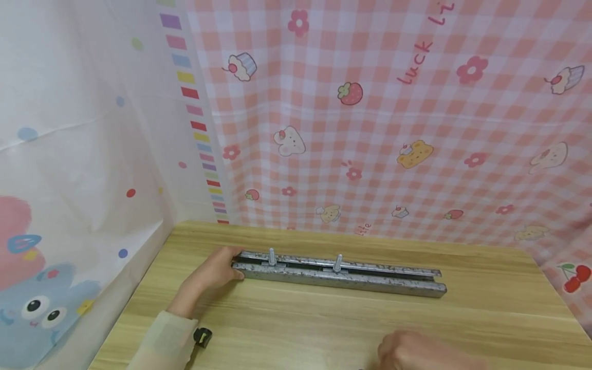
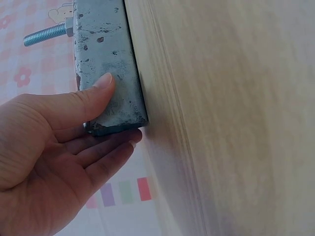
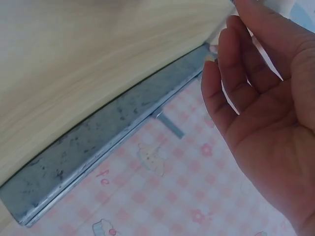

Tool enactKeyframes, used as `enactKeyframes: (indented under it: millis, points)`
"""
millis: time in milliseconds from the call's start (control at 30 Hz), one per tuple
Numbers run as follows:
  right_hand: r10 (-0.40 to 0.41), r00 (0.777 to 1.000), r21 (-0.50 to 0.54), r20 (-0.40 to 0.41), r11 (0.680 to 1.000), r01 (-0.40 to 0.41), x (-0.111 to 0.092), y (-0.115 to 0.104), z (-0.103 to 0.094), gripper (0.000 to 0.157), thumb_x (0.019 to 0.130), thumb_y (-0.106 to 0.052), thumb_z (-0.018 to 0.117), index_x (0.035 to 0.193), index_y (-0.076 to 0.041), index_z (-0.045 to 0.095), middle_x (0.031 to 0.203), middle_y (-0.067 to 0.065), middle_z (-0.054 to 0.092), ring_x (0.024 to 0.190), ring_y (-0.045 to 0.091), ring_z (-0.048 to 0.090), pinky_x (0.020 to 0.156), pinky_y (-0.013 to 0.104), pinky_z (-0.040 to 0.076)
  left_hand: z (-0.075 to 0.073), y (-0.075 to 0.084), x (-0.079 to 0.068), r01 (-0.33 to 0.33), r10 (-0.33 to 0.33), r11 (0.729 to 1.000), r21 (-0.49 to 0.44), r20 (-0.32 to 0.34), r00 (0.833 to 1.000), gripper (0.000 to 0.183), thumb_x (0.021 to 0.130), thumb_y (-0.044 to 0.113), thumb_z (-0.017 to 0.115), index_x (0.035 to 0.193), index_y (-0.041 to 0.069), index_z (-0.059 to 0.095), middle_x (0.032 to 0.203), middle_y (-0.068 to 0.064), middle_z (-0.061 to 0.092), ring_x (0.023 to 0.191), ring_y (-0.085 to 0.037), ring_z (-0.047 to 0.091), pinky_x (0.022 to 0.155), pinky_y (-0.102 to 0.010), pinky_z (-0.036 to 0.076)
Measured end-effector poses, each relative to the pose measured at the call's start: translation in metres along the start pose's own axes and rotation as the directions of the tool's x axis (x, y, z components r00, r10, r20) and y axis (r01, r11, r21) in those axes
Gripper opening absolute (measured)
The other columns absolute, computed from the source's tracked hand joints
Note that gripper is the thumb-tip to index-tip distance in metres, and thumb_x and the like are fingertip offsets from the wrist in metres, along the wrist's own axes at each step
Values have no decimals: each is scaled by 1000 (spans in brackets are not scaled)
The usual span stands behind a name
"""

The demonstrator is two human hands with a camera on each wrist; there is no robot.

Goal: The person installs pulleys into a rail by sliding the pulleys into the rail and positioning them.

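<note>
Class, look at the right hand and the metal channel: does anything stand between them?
Nothing visible does. In the head view, only tabletop shows between the right hand and the near side of the metal channel; the left hand grips its left end.

Left grip (image 1: 216,270) on metal channel (image 1: 342,281)

- The surface (image 1: 296,329) is pale wood with a streaky yellow-brown grain.
- Behind the surface hangs a pink-and-white checked cloth (image 1: 379,123), printed with cupcakes (image 1: 244,67), strawberries (image 1: 353,94) and flowers (image 1: 298,23).
- Left of the surface, a creased white sheet (image 1: 69,169) carries coloured dots (image 1: 123,253) and a blue cartoon figure (image 1: 65,293).
- Right of the surface, printed cherries (image 1: 573,283).
- Soft light falls over the surface.
</note>
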State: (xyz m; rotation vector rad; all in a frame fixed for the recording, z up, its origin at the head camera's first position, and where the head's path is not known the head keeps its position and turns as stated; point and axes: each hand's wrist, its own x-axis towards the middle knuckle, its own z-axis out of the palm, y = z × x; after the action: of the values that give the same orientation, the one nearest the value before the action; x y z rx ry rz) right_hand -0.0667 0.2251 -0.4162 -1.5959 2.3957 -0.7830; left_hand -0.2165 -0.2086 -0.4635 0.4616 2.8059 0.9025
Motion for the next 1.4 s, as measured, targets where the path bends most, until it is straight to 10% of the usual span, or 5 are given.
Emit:
enactKeyframes:
  millis: [233,633,1400]
  points:
    - [-131,988,-225,80,963,146,4,7,11,12,99,-33,71,90,-32,79,85,-24,61,78,-16,45,71,-2,33,0,-3,0,-10,10,1000,4,-5,1000,59,80,-4,85,133,-13,62,130,-27,67,124,-43,61,109,-56,49]
    - [-193,979,-254,-70,952,169,-1,11,24,9,88,-25,82,83,-27,75,74,-24,59,75,-21,38,67,-2,30,-1,-3,0,-15,15,1000,1,-16,1000,57,78,-4,86,130,-12,65,124,-24,70,116,-38,66,106,-54,52]
    - [11,975,-174,-224,983,-52,-17,7,30,13,86,-24,83,80,-29,72,77,-28,59,75,-17,48,57,-1,35,1,-3,2,-34,34,999,12,-23,999,56,76,-4,87,128,-10,66,122,-22,71,115,-36,66,105,-54,52]
